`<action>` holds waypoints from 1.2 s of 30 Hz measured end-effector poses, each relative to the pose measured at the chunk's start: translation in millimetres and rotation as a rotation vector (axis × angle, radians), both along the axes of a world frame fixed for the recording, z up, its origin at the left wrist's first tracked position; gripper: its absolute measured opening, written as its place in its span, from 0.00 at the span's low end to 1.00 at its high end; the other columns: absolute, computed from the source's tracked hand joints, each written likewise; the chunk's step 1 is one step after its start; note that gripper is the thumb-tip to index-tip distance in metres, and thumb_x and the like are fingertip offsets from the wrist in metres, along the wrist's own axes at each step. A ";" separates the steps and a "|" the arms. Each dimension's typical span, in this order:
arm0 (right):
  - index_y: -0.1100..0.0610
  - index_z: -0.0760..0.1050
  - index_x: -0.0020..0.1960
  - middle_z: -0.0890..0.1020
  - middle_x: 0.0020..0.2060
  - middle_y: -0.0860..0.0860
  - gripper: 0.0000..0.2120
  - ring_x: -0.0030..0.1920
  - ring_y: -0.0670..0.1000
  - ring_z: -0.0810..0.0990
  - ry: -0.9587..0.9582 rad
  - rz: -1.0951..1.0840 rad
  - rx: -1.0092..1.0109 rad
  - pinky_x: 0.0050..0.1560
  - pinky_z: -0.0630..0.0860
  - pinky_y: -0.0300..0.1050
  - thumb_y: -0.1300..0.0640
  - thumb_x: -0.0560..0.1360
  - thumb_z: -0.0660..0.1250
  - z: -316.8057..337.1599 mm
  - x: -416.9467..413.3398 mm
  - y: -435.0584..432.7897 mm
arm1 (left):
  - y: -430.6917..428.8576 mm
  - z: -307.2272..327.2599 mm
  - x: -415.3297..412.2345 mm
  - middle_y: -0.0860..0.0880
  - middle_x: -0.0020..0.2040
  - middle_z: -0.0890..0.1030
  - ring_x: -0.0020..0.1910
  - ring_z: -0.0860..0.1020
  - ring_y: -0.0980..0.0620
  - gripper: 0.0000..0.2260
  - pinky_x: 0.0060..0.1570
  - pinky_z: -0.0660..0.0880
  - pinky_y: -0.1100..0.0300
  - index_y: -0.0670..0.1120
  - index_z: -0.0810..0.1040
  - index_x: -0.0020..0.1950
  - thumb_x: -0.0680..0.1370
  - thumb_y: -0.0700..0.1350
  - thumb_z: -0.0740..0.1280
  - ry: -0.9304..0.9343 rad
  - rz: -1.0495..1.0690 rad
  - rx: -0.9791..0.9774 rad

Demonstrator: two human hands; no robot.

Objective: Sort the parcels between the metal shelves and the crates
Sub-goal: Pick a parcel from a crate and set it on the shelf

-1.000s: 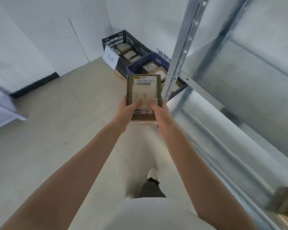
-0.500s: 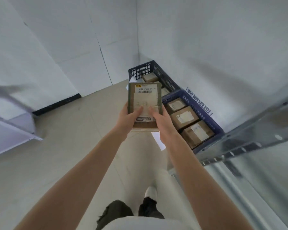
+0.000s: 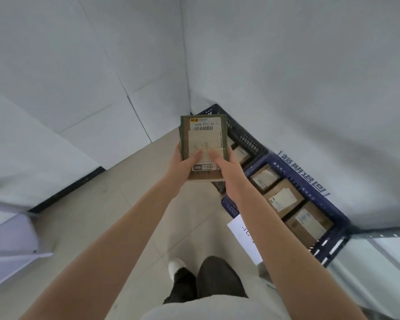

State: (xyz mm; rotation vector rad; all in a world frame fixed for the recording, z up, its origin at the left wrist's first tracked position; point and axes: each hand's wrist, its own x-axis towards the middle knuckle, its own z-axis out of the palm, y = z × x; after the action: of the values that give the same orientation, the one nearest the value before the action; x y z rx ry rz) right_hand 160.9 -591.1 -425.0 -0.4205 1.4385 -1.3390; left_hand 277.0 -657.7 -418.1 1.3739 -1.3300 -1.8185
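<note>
A flat brown parcel (image 3: 203, 135) with a white barcode label is held up in front of me, label facing me. My left hand (image 3: 183, 163) grips its lower left side, thumb on the label. My right hand (image 3: 226, 161) grips its lower right side the same way. Below and to the right, a blue crate (image 3: 310, 188) on the floor holds three brown parcels (image 3: 284, 199) in a row. A darker crate (image 3: 243, 135) stands behind it in the corner, partly hidden by the held parcel. The metal shelf (image 3: 383, 234) edges in at the lower right.
White walls meet in a corner just beyond the crates. A white paper sign (image 3: 245, 239) hangs on the blue crate's near side, and a printed sign (image 3: 303, 172) on its far rim. A pale shelf or table edge (image 3: 9, 239) sits at the left. Tiled floor (image 3: 116, 211) lies ahead.
I have walked closer to the crates and the view has swung right. The shelf upright has left the middle of the view. Both hands keep the same hold on the parcel.
</note>
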 end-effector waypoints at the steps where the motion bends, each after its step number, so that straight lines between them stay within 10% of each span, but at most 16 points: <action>1: 0.45 0.69 0.66 0.82 0.52 0.45 0.16 0.39 0.39 0.84 0.004 -0.020 0.005 0.35 0.78 0.33 0.57 0.81 0.65 -5.1 -7.2 -15.7 | -16.6 -3.9 -8.0 0.52 0.60 0.79 0.51 0.79 0.56 0.24 0.39 0.77 0.66 0.51 0.63 0.75 0.80 0.45 0.66 0.001 -0.022 0.022; 8: 0.45 0.68 0.72 0.83 0.58 0.47 0.20 0.51 0.47 0.84 -0.023 -0.088 0.050 0.43 0.81 0.40 0.53 0.81 0.65 -35.9 -75.1 -110.0 | -132.2 -40.8 -80.3 0.53 0.60 0.80 0.57 0.80 0.52 0.24 0.58 0.79 0.54 0.51 0.66 0.73 0.79 0.46 0.69 -0.054 -0.206 0.024; 14: 0.48 0.68 0.73 0.84 0.57 0.49 0.21 0.53 0.49 0.84 0.001 -0.075 0.113 0.46 0.82 0.43 0.54 0.81 0.65 -43.3 -152.0 -175.4 | -220.3 -58.0 -142.2 0.50 0.69 0.76 0.60 0.79 0.54 0.35 0.49 0.79 0.64 0.50 0.61 0.78 0.74 0.51 0.74 -0.053 -0.291 0.131; 19: 0.48 0.65 0.74 0.83 0.59 0.49 0.22 0.54 0.49 0.84 0.121 0.134 0.233 0.50 0.82 0.44 0.54 0.82 0.63 -51.9 -204.0 -209.2 | -297.2 -64.7 -181.2 0.50 0.68 0.75 0.65 0.76 0.52 0.36 0.65 0.74 0.49 0.47 0.63 0.75 0.73 0.57 0.74 -0.104 -0.418 0.051; 28: 0.48 0.55 0.80 0.80 0.64 0.50 0.35 0.63 0.53 0.77 0.195 0.408 0.496 0.72 0.67 0.58 0.48 0.78 0.68 -81.0 -242.3 -246.4 | -356.5 -96.6 -218.0 0.55 0.56 0.83 0.52 0.80 0.61 0.21 0.43 0.72 0.69 0.50 0.73 0.68 0.76 0.46 0.72 -0.348 -1.098 0.079; 32: 0.48 0.64 0.76 0.78 0.66 0.51 0.37 0.66 0.56 0.76 0.282 0.215 0.513 0.70 0.70 0.62 0.45 0.71 0.75 -123.1 -232.2 -250.3 | -360.8 -137.2 -211.4 0.53 0.57 0.83 0.53 0.82 0.59 0.23 0.55 0.77 0.60 0.49 0.73 0.68 0.74 0.47 0.74 -0.336 -1.019 0.133; 36: 0.51 0.54 0.80 0.67 0.76 0.52 0.54 0.75 0.56 0.65 0.217 -0.439 0.659 0.74 0.63 0.63 0.45 0.64 0.81 -176.4 -182.9 -248.1 | -355.7 -181.3 -204.4 0.53 0.59 0.82 0.58 0.81 0.53 0.37 0.63 0.75 0.49 0.49 0.72 0.69 0.63 0.58 0.79 -0.383 -0.878 0.148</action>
State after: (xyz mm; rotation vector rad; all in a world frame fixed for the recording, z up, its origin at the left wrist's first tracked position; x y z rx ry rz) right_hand -22.0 -839.2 -601.4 0.2041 2.1312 -1.0746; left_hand 72.6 -1013.4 -599.4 1.3637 -2.3028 -2.2842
